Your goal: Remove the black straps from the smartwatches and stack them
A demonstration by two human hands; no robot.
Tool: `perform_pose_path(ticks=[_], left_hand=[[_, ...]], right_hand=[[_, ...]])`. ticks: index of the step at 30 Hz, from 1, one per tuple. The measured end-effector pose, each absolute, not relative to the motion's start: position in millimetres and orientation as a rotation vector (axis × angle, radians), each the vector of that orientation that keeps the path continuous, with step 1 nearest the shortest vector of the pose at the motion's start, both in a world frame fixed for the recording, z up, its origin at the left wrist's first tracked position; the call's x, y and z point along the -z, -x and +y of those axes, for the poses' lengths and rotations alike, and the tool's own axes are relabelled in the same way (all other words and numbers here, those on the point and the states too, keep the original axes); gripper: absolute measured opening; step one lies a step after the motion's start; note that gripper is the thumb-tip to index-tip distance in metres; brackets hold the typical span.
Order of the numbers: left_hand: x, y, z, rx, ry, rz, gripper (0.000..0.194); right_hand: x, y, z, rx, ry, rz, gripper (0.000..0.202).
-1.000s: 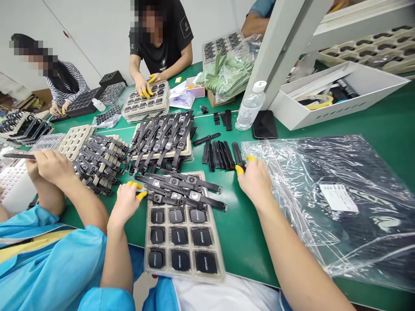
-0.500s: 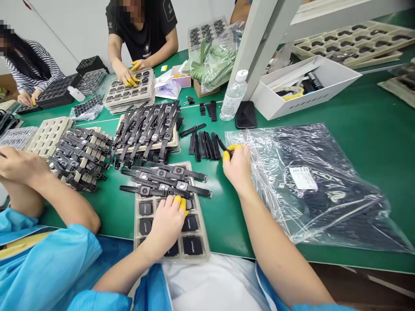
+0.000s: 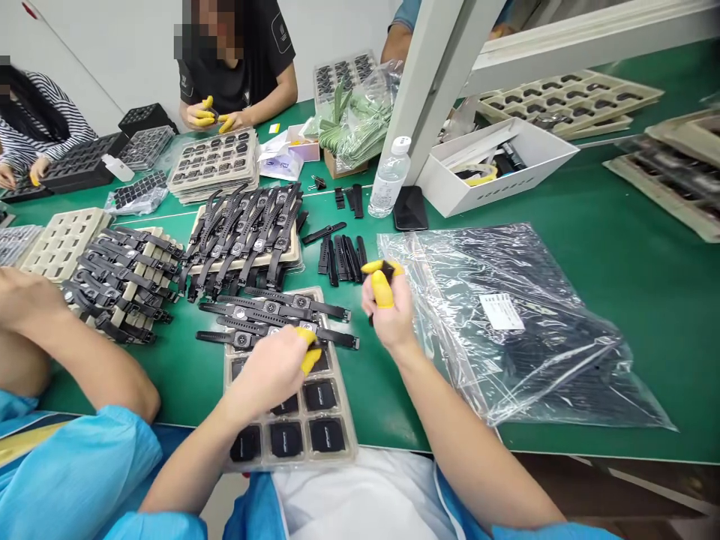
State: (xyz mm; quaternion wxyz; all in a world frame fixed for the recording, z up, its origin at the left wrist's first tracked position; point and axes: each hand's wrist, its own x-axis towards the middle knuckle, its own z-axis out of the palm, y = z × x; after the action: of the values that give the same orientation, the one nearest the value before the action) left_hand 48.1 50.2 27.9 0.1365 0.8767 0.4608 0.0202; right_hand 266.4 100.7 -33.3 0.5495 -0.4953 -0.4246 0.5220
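Observation:
My left hand (image 3: 281,367), with yellow finger covers, is closed on a small dark piece over the plastic tray (image 3: 349,420). Square black watch cases (image 3: 286,438) sit in the tray's pockets, and several strapped watches (image 3: 302,302) lie across its far end. To the right, my right hand (image 3: 389,304) is raised over the green table and pinches a black strap (image 3: 388,271), mostly hidden by the fingers. Just beyond it is a row of loose black straps (image 3: 341,259).
Stacks of strapped watches (image 3: 241,232) stand behind the tray. A bottle (image 3: 389,180), a phone (image 3: 410,208) and a white box (image 3: 495,169) are farther back. A plastic bag (image 3: 540,337) lies right. A neighbour's arm (image 3: 90,337) is at left; another person sits opposite.
My left hand has lifted from the tray pockets with a small dark piece. My right hand has turned and drawn back from the loose straps with a strap in it. The view has shifted slightly.

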Motion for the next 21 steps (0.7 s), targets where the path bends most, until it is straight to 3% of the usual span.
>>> perform_pose_path(ticks=[4,8,16,21], left_hand=[[-19.5,-48.0,90.8,-0.468,-2.116,1.469,0.023],[18.4,-52.9,114.1,-0.772,-1.994,1.218,0.04],[35.8,-47.4,115.2,-0.834,-2.167,0.949,0.055],[33.2,-46.1,116.7,-0.85,-2.211,0.901,0.051]], right_hand=[[28.7,-237.7,87.3,-1.585,0.843,-0.836,0.048],[29.7,-223.8,81.8,-1.811,0.849,-0.971,0.044],[34.5,-232.7,87.0,-1.954,0.844,-0.985,0.037],[35.0,-234.0,87.3,-1.997,0.796,-0.875,0.033]])
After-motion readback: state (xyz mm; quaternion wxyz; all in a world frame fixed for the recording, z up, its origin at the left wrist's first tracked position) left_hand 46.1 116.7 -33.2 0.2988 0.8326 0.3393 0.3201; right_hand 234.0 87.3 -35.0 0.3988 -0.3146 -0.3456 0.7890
